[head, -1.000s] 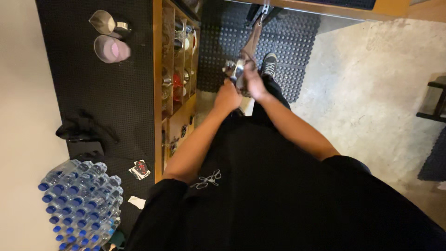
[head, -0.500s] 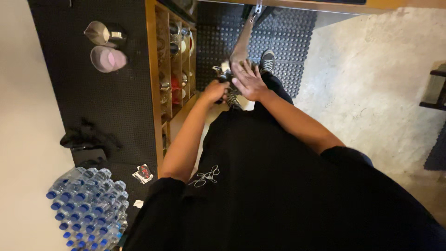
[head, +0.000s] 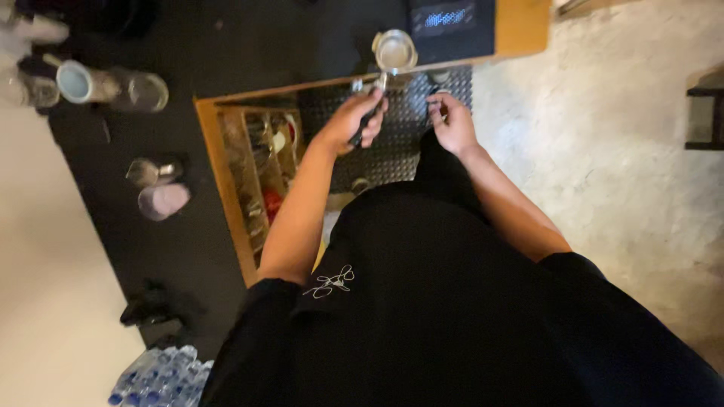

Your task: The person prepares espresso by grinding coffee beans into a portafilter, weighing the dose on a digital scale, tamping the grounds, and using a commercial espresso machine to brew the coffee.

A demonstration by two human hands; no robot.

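Both hands have lifted from the waist toward the top of the frame. Head view: the portafilter (head: 394, 54) sits top centre over the counter edge, its round metal basket showing only a pale blur inside. Left hand (head: 354, 120) is clenched around its dark handle. Right hand (head: 451, 120) is loosely curled just beside, pinching something small and unclear. Wooden shelf (head: 253, 162) at centre left holds cups.

The left hand (head: 354, 120) covers the portafilter (head: 394, 54) handle; the bottle pack (head: 154, 377) is cut off.

Single head camera, looking steeply down
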